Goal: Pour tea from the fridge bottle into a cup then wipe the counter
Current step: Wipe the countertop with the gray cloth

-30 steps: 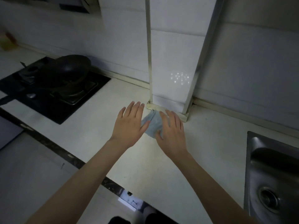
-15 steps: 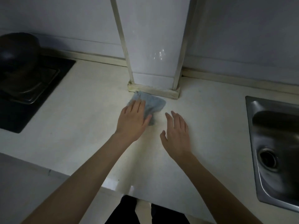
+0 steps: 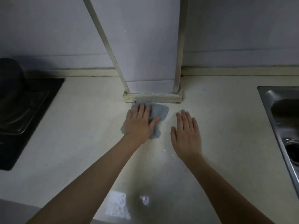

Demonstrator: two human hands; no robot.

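Your right hand [image 3: 186,135] has come off the blue cloth [image 3: 159,113] and now lies flat on the bare table [image 3: 77,126] just beside it, fingers spread, holding nothing. Your left hand [image 3: 140,125] alone has taken over the rag: its grip is an open palm pressed down on the fabric, fingers together, nothing pinched. The cloth sits bunched under that palm, its far edge touching the foot of the tiled pillar [image 3: 152,97] between the black hob [image 3: 24,113] on your left and the steel sink [image 3: 281,120] on your right. No bottle or cup is in view, so the pouring looks finished and the wiping is in hand; the table around the pillar base appears to be the patch being cleaned.
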